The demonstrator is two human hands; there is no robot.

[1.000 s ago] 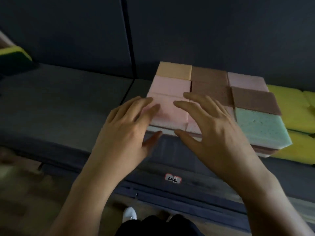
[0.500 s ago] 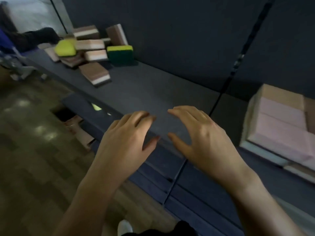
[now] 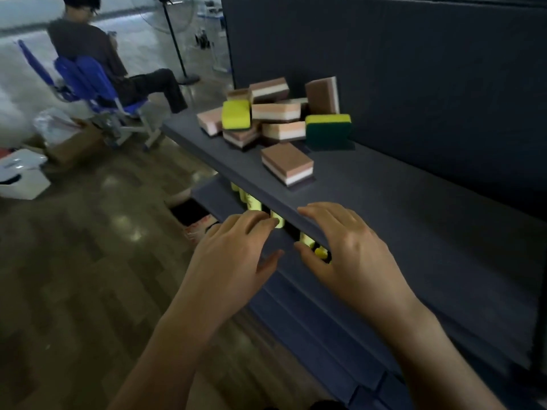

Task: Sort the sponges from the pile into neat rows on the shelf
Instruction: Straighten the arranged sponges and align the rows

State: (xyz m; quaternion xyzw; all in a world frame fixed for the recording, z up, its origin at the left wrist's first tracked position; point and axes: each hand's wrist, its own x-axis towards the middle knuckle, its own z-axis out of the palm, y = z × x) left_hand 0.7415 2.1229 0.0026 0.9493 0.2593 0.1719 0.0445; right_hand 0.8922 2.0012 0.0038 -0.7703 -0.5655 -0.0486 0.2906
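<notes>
- Head view: we count two hands, left hand (image 3: pixel 233 255) and right hand (image 3: pixel 349 250), both empty, fingers loosely spread at the front edge of the dark shelf (image 3: pixel 384 208).
- About ten sponges heap in a pile (image 3: pixel 276 112) at eleven o'clock from our hands; one lone sponge (image 3: pixel 287 164) lies flat at twelve, nearer us.
- Most are rectangular blocks, brown scouring face over pink and white foam; two show yellow, including a green-based sponge (image 3: pixel 328 131).

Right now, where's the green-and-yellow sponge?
Head view, upper centre: the green-and-yellow sponge stands on the shelf at the right end of the pile, in front of the upright brown sponge.
</notes>
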